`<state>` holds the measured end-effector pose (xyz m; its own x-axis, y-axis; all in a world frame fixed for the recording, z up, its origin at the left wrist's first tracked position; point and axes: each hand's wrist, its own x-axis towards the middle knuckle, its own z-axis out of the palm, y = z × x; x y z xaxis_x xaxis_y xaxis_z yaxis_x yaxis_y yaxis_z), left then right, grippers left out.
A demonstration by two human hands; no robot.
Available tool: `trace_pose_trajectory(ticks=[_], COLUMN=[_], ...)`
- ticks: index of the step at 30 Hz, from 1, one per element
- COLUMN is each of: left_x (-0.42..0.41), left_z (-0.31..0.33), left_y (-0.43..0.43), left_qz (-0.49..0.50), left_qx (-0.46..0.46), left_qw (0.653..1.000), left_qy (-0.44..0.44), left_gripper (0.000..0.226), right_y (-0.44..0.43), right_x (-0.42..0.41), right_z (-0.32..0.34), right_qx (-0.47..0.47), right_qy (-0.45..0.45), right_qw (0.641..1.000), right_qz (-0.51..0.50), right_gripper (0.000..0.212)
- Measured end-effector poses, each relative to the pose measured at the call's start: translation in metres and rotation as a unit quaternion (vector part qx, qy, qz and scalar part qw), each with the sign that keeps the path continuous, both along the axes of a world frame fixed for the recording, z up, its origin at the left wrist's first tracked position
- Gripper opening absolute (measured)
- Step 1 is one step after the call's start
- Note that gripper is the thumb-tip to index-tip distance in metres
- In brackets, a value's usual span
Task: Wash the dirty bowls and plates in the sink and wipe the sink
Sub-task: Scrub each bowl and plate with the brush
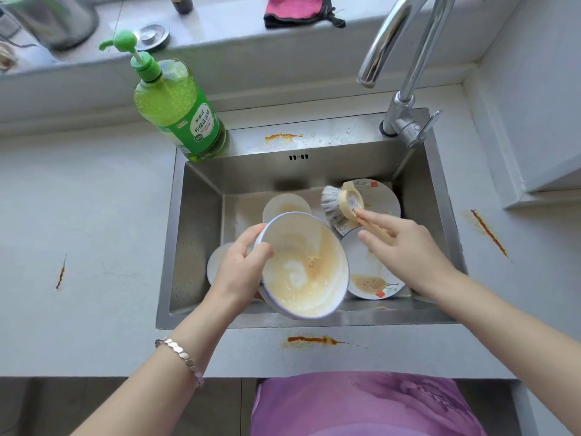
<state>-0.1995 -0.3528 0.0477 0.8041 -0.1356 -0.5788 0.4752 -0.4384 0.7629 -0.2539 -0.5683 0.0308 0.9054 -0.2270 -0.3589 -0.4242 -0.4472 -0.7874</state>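
Observation:
My left hand [242,265] grips the rim of a dirty white bowl [306,265], tilted above the steel sink [195,234]; brown sauce smears its inside. My right hand [405,243] holds the wooden handle of a dish brush [341,201], whose grey bristles hang over the back of the sink, apart from the bowl. Under the bowl lie a second soiled bowl [284,204], a floral plate [372,278] with food scraps, another floral plate [382,196] behind the brush, and a white dish [217,259] partly hidden by my left hand.
A green dish-soap pump bottle [180,111] stands at the sink's back left corner. The chrome tap [405,70] rises at the back right. Orange sauce stains [314,339] mark the counter and sink ledge. A pink cloth [295,9] lies on the sill.

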Motion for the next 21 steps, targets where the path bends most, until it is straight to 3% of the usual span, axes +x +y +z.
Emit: trace_pose_trajectory(ticks=[4, 6, 8, 12, 17, 19, 21], left_x=[0.005, 0.011, 0.016, 0.011, -0.043, -0.047, -0.038], left_z=[0.013, 0.019, 0.025, 0.023, -0.002, -0.007, -0.005], left_y=[-0.008, -0.01, -0.013, -0.017, -0.045, -0.057, -0.057], left_qz=[-0.08, -0.118, -0.126, -0.031, 0.069, 0.157, 0.213], left_qx=[-0.024, -0.025, -0.034, -0.044, -0.114, -0.131, -0.14], left_qw=[0.996, 0.993, 0.991, 0.995, 0.979, 0.956, 0.924], left_qy=[0.02, 0.018, 0.003, -0.081, -0.152, -0.209, -0.287], left_gripper=[0.032, 0.039, 0.03, 0.023, 0.087, 0.084, 0.062], right_y=[0.013, 0.014, 0.014, 0.02, 0.037, 0.044, 0.042], right_x=[-0.006, -0.009, -0.011, -0.012, 0.0, 0.003, 0.003], right_z=[-0.009, -0.01, -0.01, -0.007, 0.002, 0.009, 0.015], right_qx=[0.197, 0.228, 0.239, 0.3, 0.375, 0.398, 0.409], right_qy=[0.085, 0.095, 0.093, 0.09, 0.055, 0.051, 0.045], right_qw=[0.974, 0.966, 0.961, 0.928, 0.879, 0.874, 0.879], right_qz=[-0.068, -0.082, -0.108, -0.201, -0.289, -0.275, -0.242], right_gripper=[0.056, 0.056, 0.057, 0.058, 0.058, 0.053, 0.043])
